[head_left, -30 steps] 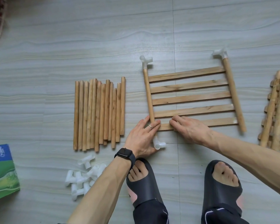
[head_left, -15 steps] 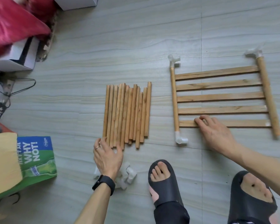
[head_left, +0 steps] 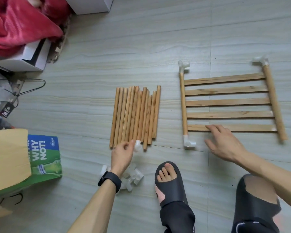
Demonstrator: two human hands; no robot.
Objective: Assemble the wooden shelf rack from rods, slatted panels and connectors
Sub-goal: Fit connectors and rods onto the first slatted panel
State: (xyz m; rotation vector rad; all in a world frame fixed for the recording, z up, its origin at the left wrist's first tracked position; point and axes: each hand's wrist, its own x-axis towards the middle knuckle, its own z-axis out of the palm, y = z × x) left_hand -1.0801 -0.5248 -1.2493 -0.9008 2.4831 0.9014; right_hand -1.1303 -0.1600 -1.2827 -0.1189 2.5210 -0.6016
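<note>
Grey tile floor point(head_left: 141, 39) w/ rods point(head_left: 136, 115); red blanket point(head_left: 15, 22) top-left.

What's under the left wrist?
A pile of white connectors on the floor, partly covered by the left hand's wrist; that hand pinches one connector. The count is hidden.

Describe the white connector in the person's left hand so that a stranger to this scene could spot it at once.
Find the bundle of loose rods on the floor, left of the slatted panel. At its near end the left hand pinches one white connector. The rest lie in a pile by that wrist or sit on the panel's corners; only this one is held.
</note>
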